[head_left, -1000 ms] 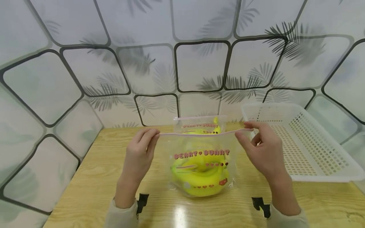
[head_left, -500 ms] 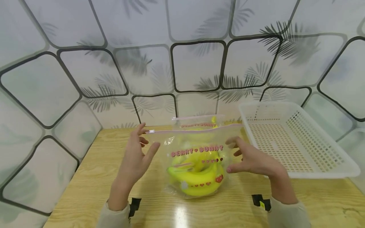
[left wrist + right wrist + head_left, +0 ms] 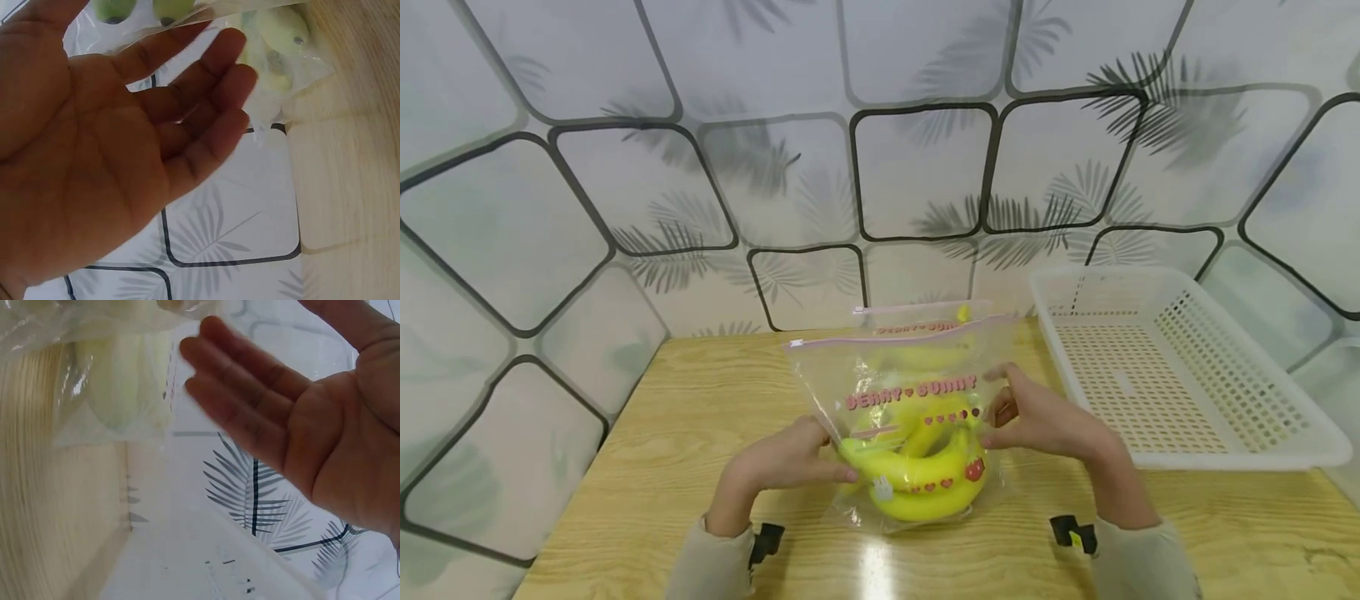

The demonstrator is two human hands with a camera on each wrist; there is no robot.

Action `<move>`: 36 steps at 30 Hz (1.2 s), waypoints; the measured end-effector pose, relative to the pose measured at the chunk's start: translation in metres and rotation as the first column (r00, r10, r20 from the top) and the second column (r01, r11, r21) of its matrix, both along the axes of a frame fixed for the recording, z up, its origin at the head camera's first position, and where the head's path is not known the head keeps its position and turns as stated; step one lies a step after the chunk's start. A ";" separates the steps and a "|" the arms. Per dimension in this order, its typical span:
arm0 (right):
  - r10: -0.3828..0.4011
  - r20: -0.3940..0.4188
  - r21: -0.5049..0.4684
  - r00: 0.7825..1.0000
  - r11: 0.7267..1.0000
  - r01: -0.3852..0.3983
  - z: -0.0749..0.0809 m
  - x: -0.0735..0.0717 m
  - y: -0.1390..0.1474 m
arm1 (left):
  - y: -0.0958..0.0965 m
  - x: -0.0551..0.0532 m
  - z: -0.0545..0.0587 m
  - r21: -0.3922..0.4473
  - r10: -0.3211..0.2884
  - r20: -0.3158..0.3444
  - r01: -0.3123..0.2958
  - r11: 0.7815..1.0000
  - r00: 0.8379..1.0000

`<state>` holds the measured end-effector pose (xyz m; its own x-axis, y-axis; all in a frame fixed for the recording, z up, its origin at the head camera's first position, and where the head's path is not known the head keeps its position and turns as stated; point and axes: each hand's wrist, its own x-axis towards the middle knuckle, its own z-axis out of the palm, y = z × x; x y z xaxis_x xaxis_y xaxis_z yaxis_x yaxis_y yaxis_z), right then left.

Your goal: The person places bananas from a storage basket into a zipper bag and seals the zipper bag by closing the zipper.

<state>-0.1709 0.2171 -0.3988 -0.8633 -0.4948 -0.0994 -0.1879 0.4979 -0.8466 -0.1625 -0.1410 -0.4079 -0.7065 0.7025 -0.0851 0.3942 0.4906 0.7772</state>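
A clear zip bag [image 3: 913, 393] with pink "Berry Bunny" print stands upright on the table, its pink zip strip on top and a white slider at the left end. Yellow bananas [image 3: 925, 487] fill its lower part. My left hand [image 3: 790, 457] is at the bag's lower left, thumb by the front and the other fingers partly hidden; in the left wrist view, the left hand [image 3: 106, 144] has loosely bent fingers. At the bag's right side is my right hand [image 3: 1045, 421], thumb and fingertips by its edge. The right wrist view shows the right hand [image 3: 331, 425] with fairly straight, slightly blurred fingers.
Behind the front bag stands a second printed zip bag [image 3: 887, 319] with bananas in it. A white perforated basket [image 3: 1240, 460] sits at the right on the wooden table [image 3: 677, 417]. Patterned cloth [image 3: 805, 183] encloses the back and sides.
Both hands have let go of the zip strip. The left hand has dropped to the bag's lower left, and the right hand has come down to its right side. The slider is now uncovered.
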 end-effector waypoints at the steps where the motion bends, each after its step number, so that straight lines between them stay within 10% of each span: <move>1: 0.007 0.001 -0.027 1.000 1.000 -0.007 0.000 -0.001 0.000 | 0.000 -0.001 -0.001 0.012 0.004 0.004 -0.004 1.000 1.000; 8: -0.054 -0.058 -0.220 0.997 0.975 0.040 0.006 -0.002 -0.002 | -0.011 -0.003 0.001 0.128 0.050 0.061 -0.057 0.990 0.997; 17: -0.140 -0.189 -0.371 0.972 0.927 0.061 0.008 0.000 -0.022 | -0.014 -0.005 0.008 0.466 0.020 0.137 -0.082 0.881 0.990; 26: -0.107 0.010 -0.389 0.994 0.916 0.102 0.003 0.006 -0.053 | -0.013 -0.006 0.010 0.613 0.021 0.082 -0.067 0.787 0.996; 30: -0.220 0.077 -0.458 0.972 0.858 0.230 0.001 0.006 -0.064 | -0.013 -0.007 0.010 0.648 0.017 0.076 -0.062 0.759 0.997; 36: -0.162 0.193 -0.609 0.968 0.754 0.247 -0.005 0.006 -0.079 | -0.019 -0.007 0.007 0.636 0.089 0.067 -0.111 0.764 0.994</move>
<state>-0.1651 0.1383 -0.4042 -0.9533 -0.2964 0.0586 -0.0194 -0.1336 -0.9908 -0.1698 -0.1600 -0.4008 -0.7806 0.5283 0.3341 0.3415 -0.0873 0.9358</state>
